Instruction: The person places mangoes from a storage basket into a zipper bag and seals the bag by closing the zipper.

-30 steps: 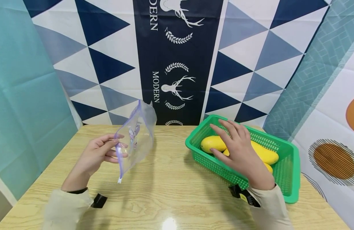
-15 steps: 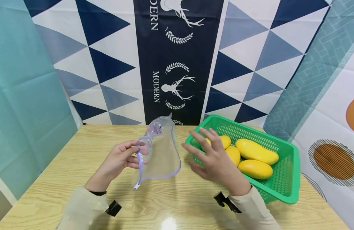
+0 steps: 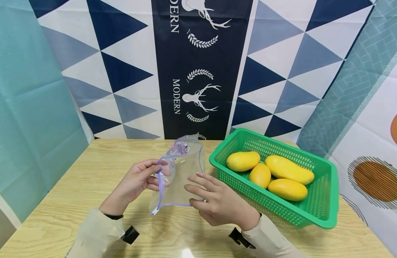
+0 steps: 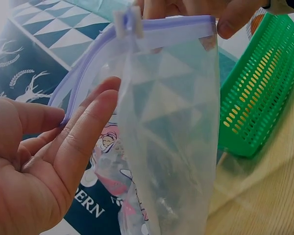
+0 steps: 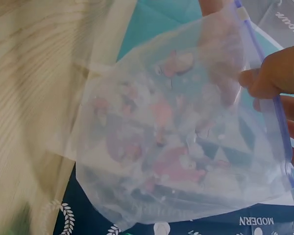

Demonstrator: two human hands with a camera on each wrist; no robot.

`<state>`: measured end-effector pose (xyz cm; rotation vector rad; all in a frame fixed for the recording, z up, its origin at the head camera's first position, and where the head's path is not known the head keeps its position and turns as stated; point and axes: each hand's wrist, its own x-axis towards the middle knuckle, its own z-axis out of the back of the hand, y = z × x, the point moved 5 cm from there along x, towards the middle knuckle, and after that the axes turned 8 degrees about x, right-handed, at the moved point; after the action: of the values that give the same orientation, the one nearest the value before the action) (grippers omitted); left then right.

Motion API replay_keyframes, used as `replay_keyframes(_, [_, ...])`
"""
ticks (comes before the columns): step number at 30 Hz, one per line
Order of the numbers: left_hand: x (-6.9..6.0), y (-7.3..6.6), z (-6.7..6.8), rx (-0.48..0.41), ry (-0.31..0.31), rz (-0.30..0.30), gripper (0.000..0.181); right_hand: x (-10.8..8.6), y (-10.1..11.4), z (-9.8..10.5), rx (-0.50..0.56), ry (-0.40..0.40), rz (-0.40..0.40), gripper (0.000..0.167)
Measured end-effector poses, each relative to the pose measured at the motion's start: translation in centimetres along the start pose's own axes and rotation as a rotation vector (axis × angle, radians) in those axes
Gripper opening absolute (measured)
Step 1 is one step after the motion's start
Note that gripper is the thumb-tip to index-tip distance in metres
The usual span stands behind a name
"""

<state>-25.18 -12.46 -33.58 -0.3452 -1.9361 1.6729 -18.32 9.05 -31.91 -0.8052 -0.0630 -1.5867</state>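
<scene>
Two hands, one plastic bag (image 3: 182, 182) between them, over the surface (image 3: 85, 172). Left hand (image 3: 138, 181), 9 o'clock of the mouth, pinches the purple rim (image 3: 161, 190); right hand (image 3: 219, 200), 4 o'clock, fingers hooked over the rim, thumb outside, whether tightened: cannot tell. Judgement: draw opposite rims apart evenly, grip thin film lightly, leave slider (image 3: 155, 211) alone at 7. Green basket (image 3: 333, 200) at 3, four mangoes (image 3: 287, 190) inside. Surface: pale wood grain, glare near 6. Room: triangle-patterned cloth (image 3: 134, 96) at 12, teal cloth (image 3: 34, 107) at 10.
</scene>
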Motion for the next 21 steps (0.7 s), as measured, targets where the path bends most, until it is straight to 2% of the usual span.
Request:
replay_keyframes(7, [0.0,-0.1,-0.1,-0.015,0.018,0.004,0.024,-0.4,-0.7,0.5,-0.005,-0.005,-0.045,0.026])
replay_keyframes(16, [-0.5,-1.0,-0.1,0.071,-0.011,-0.011,0.026,-0.6,-1.5,1.4,0.031,-0.071,-0.06,0.019])
replay_keyframes(21, [-0.7,-1.8,0.0,0.083,-0.02,-0.047,0.027,-0.8,-1.8,2.0,0.078,-0.075,-0.086,0.019])
